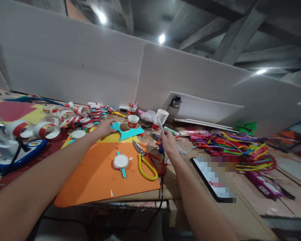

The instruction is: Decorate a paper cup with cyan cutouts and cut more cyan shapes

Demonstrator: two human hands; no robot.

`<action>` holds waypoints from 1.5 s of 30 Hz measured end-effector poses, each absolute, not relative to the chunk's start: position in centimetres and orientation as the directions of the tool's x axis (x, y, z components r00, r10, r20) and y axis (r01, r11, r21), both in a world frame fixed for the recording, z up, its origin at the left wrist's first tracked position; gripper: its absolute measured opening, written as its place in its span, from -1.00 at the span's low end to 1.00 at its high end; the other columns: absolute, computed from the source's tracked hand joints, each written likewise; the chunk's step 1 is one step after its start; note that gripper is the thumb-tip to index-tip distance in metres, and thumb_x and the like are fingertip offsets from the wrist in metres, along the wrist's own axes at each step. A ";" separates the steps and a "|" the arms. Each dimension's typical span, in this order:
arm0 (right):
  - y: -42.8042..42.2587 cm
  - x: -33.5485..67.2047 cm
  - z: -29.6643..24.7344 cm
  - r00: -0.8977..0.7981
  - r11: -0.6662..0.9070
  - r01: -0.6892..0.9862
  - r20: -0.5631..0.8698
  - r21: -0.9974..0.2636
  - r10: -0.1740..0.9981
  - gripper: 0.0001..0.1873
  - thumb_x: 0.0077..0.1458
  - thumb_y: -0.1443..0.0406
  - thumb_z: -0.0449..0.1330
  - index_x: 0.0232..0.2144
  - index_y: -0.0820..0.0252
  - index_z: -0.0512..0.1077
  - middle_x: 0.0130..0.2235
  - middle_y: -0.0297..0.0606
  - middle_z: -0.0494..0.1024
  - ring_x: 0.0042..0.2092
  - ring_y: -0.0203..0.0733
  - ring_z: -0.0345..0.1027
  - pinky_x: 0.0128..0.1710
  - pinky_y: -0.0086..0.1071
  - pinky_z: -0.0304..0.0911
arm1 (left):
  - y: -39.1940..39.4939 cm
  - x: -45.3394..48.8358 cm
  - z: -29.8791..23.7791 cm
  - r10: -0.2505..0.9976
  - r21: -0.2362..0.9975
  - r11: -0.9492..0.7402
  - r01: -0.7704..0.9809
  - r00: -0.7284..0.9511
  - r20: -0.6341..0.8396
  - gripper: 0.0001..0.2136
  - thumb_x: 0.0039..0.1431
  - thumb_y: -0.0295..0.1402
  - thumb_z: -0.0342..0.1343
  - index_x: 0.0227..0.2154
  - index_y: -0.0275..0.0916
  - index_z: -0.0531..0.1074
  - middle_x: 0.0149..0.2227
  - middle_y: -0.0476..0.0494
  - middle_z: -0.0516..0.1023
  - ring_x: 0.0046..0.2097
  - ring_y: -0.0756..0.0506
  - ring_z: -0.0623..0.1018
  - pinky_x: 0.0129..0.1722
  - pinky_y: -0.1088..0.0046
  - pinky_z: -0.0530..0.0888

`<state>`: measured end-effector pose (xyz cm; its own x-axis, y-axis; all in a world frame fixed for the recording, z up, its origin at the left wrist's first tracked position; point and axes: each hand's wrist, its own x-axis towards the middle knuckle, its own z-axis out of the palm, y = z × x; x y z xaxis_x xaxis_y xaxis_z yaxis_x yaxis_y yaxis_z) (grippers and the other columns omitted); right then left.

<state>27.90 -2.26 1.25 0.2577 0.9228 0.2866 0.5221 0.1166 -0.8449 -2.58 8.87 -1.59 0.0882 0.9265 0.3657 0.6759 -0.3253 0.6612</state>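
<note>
My left hand (105, 127) reaches far across the table and rests on a teal paper cut-out (126, 132) beside a small red paper cup (133, 121); its fingers curl down on the paper. My right hand (168, 140) is closed around a glue gun (161, 131) whose white stick points up and back. Between my arms lies an orange sheet (95, 177) with a white paper disc with teal tabs (120, 162) on it. Scissors with yellow and red handles (147, 160) lie at the sheet's right edge.
Several red-and-white cup rings (65, 115) are heaped at the back left. A tilted paper cup (159, 119), a dark bottle (174, 106), a tangle of coloured strips (240, 149) and a phone (214, 179) sit to the right. A black cable (162, 190) drops over the front edge.
</note>
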 end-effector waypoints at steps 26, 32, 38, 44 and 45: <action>-3.8 23.6 1.3 -0.115 -0.142 -0.186 -0.122 -0.972 0.986 -0.58 -0.30 0.11 0.43 -0.44 0.19 0.38 -0.57 -0.47 0.33 -0.60 -0.44 0.09 -0.57 -0.48 0.09 | 1.1 1.2 2.5 0.455 0.433 -0.883 0.183 0.564 0.689 -0.62 0.04 -0.26 0.26 -0.04 -0.15 0.44 -0.12 -0.17 0.56 -0.07 -0.11 0.52 -0.03 0.32 0.44; -2.9 27.4 4.0 0.460 0.345 -0.037 0.290 -0.938 0.839 -0.61 -0.16 0.08 0.35 -0.55 0.17 0.25 -0.65 -0.57 0.12 -0.59 -0.43 -0.03 -0.54 -0.47 0.05 | 7.6 -1.8 0.7 0.837 0.670 -0.535 0.515 0.212 0.505 -0.52 0.11 -0.11 0.09 0.03 -0.27 0.39 0.05 -0.29 0.45 0.07 -0.20 0.44 0.05 0.24 0.35; -3.4 31.8 5.4 0.498 0.133 0.813 0.796 -0.566 0.345 -0.67 0.13 0.17 0.11 -0.59 0.24 0.36 -0.54 -0.38 0.29 -0.44 -0.32 0.12 -0.40 -0.41 0.04 | 11.5 -1.9 -0.3 0.973 0.808 -0.183 0.561 -0.015 0.231 -0.70 -0.02 -0.20 0.16 -0.27 -0.30 0.52 -0.23 -0.20 0.59 -0.19 -0.19 0.54 -0.21 0.38 0.41; -2.4 32.9 3.8 0.434 -0.372 0.900 0.552 -0.228 0.712 -0.70 0.18 0.31 0.01 -0.16 0.19 0.51 -0.19 -0.08 0.54 -0.15 -0.09 0.39 -0.19 -0.34 0.16 | 12.6 0.0 -1.0 0.975 0.851 -0.175 0.496 -0.032 0.220 -0.79 -0.17 -0.28 0.29 -0.45 -0.29 0.51 -0.43 -0.17 0.57 -0.31 -0.17 0.52 -0.30 0.37 0.39; -2.2 33.0 3.4 0.475 -0.439 0.879 0.429 -0.187 0.769 -0.70 0.17 0.29 0.02 -0.16 0.18 0.51 -0.18 -0.06 0.55 -0.14 -0.07 0.41 -0.19 -0.33 0.17 | 12.7 0.3 -1.0 0.973 0.859 -0.185 0.478 -0.032 0.228 -0.80 -0.18 -0.30 0.30 -0.46 -0.29 0.51 -0.44 -0.17 0.57 -0.31 -0.17 0.51 -0.29 0.36 0.39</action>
<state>32.97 -2.16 3.43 0.4747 0.7687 0.4286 0.8790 -0.4388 -0.1866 0.26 12.70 -1.02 -0.0321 0.9732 0.2278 0.4780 -0.1852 0.8586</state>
